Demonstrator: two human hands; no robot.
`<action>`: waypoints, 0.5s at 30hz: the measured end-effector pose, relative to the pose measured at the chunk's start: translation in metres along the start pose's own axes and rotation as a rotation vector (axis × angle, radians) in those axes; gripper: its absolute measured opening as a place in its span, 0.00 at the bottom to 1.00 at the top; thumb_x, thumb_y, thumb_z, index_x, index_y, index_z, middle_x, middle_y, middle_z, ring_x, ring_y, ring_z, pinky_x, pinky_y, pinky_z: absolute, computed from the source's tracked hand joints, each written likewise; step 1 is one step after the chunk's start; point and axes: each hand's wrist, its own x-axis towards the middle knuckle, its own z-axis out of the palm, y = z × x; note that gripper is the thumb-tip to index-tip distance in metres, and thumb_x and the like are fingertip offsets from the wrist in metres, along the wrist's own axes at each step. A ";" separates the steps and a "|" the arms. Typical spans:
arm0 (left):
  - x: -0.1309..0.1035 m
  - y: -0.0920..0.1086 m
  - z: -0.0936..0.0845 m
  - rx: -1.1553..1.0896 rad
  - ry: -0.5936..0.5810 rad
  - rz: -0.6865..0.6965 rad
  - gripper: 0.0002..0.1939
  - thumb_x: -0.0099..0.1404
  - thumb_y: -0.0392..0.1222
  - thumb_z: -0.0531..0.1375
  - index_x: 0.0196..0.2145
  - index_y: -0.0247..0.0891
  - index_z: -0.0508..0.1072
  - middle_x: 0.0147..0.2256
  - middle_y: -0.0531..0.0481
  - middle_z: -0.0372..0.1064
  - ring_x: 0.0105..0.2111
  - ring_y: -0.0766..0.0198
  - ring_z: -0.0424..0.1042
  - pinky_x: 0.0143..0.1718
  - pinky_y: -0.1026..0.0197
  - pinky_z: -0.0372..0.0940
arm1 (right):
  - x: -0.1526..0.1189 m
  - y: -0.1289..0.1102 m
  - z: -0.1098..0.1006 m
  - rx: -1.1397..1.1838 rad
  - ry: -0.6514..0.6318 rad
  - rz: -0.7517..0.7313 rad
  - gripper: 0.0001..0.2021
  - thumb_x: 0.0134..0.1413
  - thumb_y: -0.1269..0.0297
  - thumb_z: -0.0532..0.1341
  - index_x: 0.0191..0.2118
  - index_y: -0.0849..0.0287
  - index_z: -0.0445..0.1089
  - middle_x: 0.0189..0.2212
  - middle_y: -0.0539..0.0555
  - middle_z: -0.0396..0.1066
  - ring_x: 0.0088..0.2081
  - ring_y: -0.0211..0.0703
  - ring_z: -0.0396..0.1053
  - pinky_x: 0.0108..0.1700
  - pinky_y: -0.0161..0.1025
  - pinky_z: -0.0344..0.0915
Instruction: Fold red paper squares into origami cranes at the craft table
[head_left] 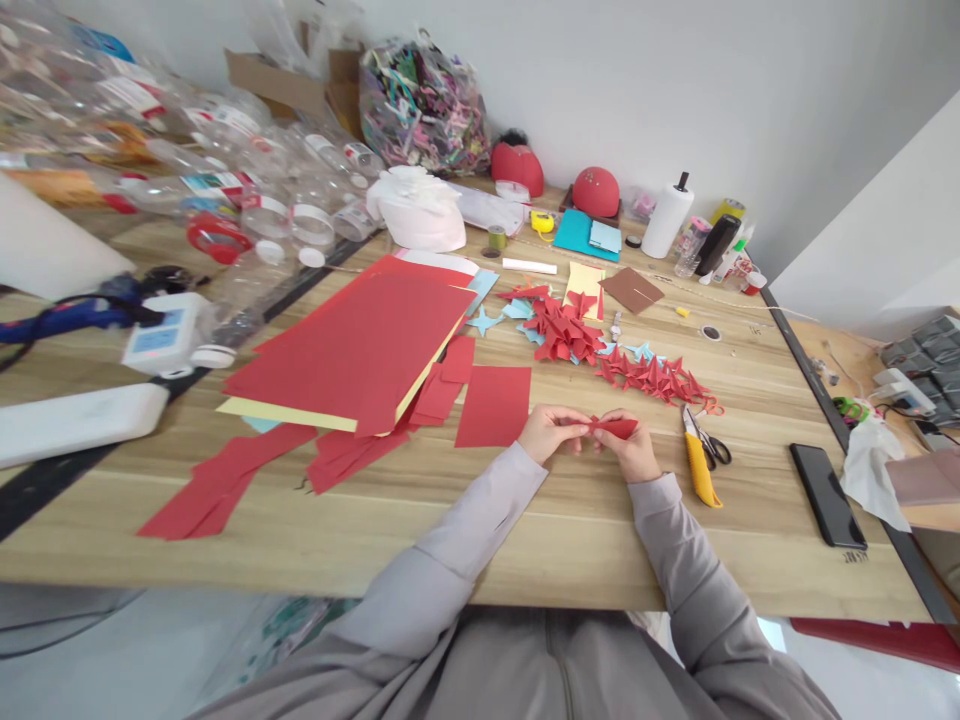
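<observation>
Between my two hands is a small folded piece of red paper (618,428). My left hand (553,434) pinches its left end with thumb and fingertips. My right hand (628,446) grips the wider right part, and the fingers hide some of the folds. Left of my left hand lies a flat red paper square (493,406). Just beyond the hands sit a row of folded red paper stars (652,376) and a heap of folded red paper pieces (562,328), with light blue ones among them. A yellow utility knife (700,468) and black-handled scissors (714,446) rest right of my right hand.
Large red sheets (360,340) are stacked on the left, with cut red strips (225,480) in front. A black phone (828,496) lies at the right. Plastic bottles (262,215) crowd the back left. A white power adapter (166,334) stands at the left. Beyond the right edge shows another person's sleeve (926,475).
</observation>
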 end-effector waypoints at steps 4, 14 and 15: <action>-0.002 0.000 0.003 -0.033 0.008 -0.018 0.15 0.41 0.43 0.70 0.26 0.32 0.77 0.19 0.49 0.73 0.15 0.67 0.67 0.18 0.64 0.64 | 0.000 -0.001 0.000 -0.021 0.008 -0.022 0.12 0.36 0.59 0.71 0.29 0.58 0.73 0.21 0.48 0.72 0.20 0.36 0.67 0.23 0.35 0.68; -0.001 0.002 0.004 -0.105 -0.009 0.005 0.15 0.40 0.43 0.71 0.26 0.31 0.77 0.20 0.48 0.73 0.16 0.65 0.68 0.19 0.60 0.67 | 0.002 0.003 -0.002 -0.017 0.013 -0.099 0.07 0.40 0.61 0.71 0.28 0.54 0.77 0.25 0.49 0.74 0.23 0.36 0.69 0.27 0.37 0.68; 0.000 0.002 0.004 -0.109 -0.004 -0.007 0.15 0.40 0.42 0.71 0.25 0.31 0.77 0.21 0.48 0.73 0.16 0.65 0.68 0.19 0.60 0.67 | 0.002 0.003 -0.002 -0.041 0.010 -0.099 0.07 0.40 0.61 0.70 0.29 0.55 0.77 0.24 0.49 0.74 0.24 0.37 0.69 0.28 0.37 0.68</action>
